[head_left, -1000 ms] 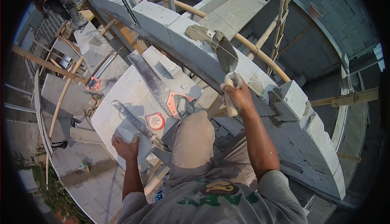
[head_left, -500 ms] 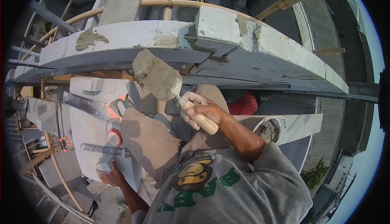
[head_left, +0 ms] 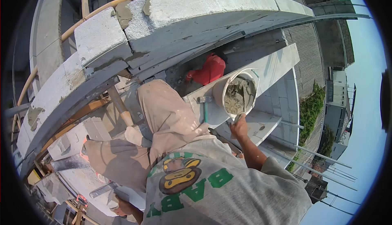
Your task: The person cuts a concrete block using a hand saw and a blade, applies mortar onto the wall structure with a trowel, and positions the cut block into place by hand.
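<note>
My right hand (head_left: 239, 127) is closed round the trowel's handle at the near rim of a bucket (head_left: 220, 96). The trowel's blade (head_left: 245, 101) stands edge-on in the grey mortar (head_left: 234, 98), partly hidden. Low on the left, my left hand (head_left: 121, 207) grips a small grey piece of block (head_left: 112, 199); the fingertips are partly hidden. Beside that piece, a flat metal blade (head_left: 103, 190) lies on a white block. A hammer (head_left: 205, 107) with a green handle lies left of the bucket.
A curved wall of white blocks (head_left: 204, 4) runs across the front, with bamboo poles (head_left: 85, 0) behind it. A person in red (head_left: 210, 70) is below, beyond a long board (head_left: 281, 64). A saw (head_left: 69, 164) lies on the blocks at left. Rooftops drop away at right.
My view has swung right. The trowel, held up with mortar on its blade before, is now down in the bucket. My left hand stays low on the left with the block piece.
</note>
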`<act>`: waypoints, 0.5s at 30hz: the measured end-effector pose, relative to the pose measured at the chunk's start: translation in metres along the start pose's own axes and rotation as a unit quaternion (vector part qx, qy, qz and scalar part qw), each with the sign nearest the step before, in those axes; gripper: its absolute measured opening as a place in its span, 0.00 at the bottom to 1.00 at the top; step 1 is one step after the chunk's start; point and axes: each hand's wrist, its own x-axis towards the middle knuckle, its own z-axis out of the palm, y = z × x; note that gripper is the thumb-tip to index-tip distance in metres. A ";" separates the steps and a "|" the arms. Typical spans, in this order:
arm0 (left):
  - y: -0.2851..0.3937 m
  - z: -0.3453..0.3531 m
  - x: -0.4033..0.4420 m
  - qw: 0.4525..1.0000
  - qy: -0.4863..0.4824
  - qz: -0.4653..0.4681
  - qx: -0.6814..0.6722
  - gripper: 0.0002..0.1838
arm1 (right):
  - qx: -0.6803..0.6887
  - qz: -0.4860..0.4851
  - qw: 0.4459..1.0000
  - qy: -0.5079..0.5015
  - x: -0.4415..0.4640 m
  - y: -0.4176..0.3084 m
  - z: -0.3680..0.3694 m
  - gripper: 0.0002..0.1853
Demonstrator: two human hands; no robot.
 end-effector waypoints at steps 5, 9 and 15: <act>-0.002 -0.002 -0.010 0.997 0.073 0.012 -0.013 0.54 | -0.055 0.046 0.974 -0.216 -0.004 -0.025 0.004 0.31; 0.006 -0.029 -0.020 0.985 -0.062 -0.064 -0.149 0.59 | -0.053 -0.139 0.964 -0.219 -0.018 -0.025 -0.070 0.24; 0.016 -0.038 -0.023 0.979 -0.055 -0.090 -0.176 0.58 | 0.136 -0.197 0.944 -0.228 -0.024 -0.150 -0.180 0.20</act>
